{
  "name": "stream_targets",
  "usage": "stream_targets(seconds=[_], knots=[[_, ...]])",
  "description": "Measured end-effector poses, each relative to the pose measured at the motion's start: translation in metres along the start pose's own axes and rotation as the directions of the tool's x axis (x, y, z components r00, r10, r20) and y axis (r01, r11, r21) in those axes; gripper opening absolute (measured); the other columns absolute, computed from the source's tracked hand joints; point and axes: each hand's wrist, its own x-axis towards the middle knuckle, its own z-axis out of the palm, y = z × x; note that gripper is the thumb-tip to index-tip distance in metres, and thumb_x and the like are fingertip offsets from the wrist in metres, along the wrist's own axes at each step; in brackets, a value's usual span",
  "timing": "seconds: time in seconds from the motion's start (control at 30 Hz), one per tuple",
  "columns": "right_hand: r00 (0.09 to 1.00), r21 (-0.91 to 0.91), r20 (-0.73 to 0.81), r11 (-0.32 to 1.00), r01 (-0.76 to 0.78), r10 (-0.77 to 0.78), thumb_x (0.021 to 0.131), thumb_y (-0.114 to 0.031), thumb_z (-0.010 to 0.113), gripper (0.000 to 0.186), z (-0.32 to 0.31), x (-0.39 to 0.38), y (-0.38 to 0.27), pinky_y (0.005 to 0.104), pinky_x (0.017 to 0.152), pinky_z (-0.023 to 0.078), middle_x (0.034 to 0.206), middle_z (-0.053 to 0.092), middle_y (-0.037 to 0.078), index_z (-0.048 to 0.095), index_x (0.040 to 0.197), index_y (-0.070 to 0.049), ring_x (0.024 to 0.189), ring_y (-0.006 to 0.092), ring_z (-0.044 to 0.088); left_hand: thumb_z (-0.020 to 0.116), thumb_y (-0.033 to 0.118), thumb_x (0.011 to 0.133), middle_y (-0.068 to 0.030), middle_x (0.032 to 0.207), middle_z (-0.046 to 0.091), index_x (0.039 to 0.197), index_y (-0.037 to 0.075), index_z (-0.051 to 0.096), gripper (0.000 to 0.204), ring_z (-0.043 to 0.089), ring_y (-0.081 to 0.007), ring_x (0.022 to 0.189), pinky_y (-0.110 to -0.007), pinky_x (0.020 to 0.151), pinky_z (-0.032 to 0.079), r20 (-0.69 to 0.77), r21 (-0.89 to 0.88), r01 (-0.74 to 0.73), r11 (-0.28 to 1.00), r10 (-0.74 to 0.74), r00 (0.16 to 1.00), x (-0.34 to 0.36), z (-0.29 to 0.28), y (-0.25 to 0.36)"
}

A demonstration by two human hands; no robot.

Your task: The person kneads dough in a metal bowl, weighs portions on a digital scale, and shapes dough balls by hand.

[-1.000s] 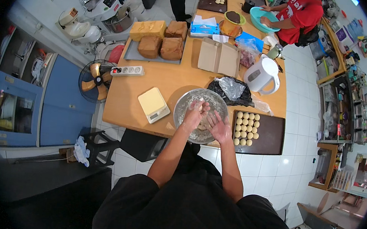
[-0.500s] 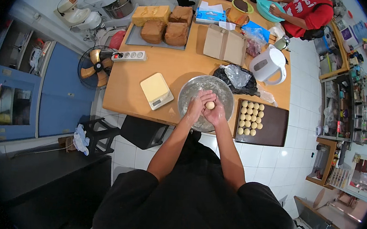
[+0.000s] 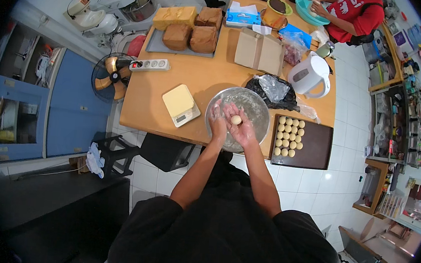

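Note:
Over a floured steel bowl [image 3: 257, 108], my right hand [image 3: 241, 128] is palm up with a small round dough ball [image 3: 236, 119] resting in it. Just left of it, my left hand [image 3: 217, 120] is open and tilted on its side, fingers stretched, with pale flour on the skin. Right of the bowl, a brown tray [image 3: 313, 145] carries several rows of smooth dough balls [image 3: 286, 135]. A cream kitchen scale [image 3: 178, 101] lies to the left of the bowl.
Behind the bowl are a black bag [image 3: 255, 90], white kettle [image 3: 306, 72], open carton [image 3: 257, 50], loaves [image 3: 176, 36] and power strip [image 3: 151, 64]. A co-worker in red [image 3: 353, 16] works at a turquoise basin [image 3: 320, 18]. A fan [image 3: 107, 77] and black stool [image 3: 108, 152] are at left.
A dough ball now shows in my right palm. My hands came together around it half a second ago; since then my left hand has drawn slightly apart to the left.

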Motion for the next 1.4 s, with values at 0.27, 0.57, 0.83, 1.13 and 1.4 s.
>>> stream_targets(seconds=[0.27,0.57,0.83,1.13,1.4], knots=[[0.951,-0.657,-0.163,0.748,0.094,-0.262,0.103,-0.044,0.026,0.06,0.033,-0.011,0.013,0.0325,0.115,0.019,0.152,0.029,0.01,0.025,0.148,-0.005,0.14,0.0228,0.027,0.022,0.05,0.101,-0.0143,0.148,0.034,0.144,0.001,0.032,0.067,0.03,-0.026,0.137,-0.038,0.114,0.022,0.324,-0.328,0.293,0.898,-0.184,0.928,-0.004,0.016,-0.001],[0.915,-0.697,-0.07,0.676,0.24,-0.397,0.091,-0.072,0.015,0.087,0.015,-0.007,0.006,0.0355,0.116,0.001,0.158,0.003,0.012,0.004,0.152,-0.012,0.146,0.0241,0.004,0.035,0.045,0.099,-0.0166,0.115,0.059,0.112,0.0,0.055,0.051,0.055,-0.0282,0.113,-0.04,0.101,0.043,0.306,-0.571,0.482,0.665,-0.373,0.876,-0.002,0.022,0.0],[0.927,-0.633,-0.135,0.75,0.19,-0.349,0.085,-0.079,0.009,0.097,0.017,-0.028,-0.023,0.044,0.113,-0.011,0.159,-0.006,0.013,0.004,0.152,-0.011,0.146,0.0269,-0.01,0.051,0.039,0.095,-0.0026,0.072,0.056,0.079,0.012,0.055,0.032,0.052,-0.0143,0.06,-0.025,0.054,0.045,0.232,-0.54,0.512,0.668,-0.467,0.853,0.006,0.014,-0.007],[0.943,-0.436,-0.263,0.897,0.073,-0.204,0.09,-0.073,0.014,0.086,-0.015,-0.032,-0.025,0.0439,0.112,0.023,0.147,0.036,0.014,0.033,0.145,-0.009,0.134,0.0279,0.035,0.051,0.039,0.096,-0.0036,0.063,0.056,0.073,0.009,0.055,0.038,0.053,-0.0134,0.051,-0.025,0.043,0.041,0.205,0.013,0.204,0.979,-0.202,0.958,-0.02,0.036,0.018],[0.976,0.031,-0.213,0.998,0.056,-0.048,0.1,-0.04,0.042,0.039,-0.029,-0.024,-0.013,0.0368,0.088,0.05,0.106,0.065,0.007,0.06,0.113,-0.009,0.099,0.0215,0.062,0.051,0.021,0.098,-0.0063,0.068,0.064,0.078,-0.002,0.064,0.034,0.062,-0.0139,0.064,-0.028,0.063,0.049,0.338,0.229,-0.201,0.953,0.116,0.934,-0.042,0.05,0.023]])
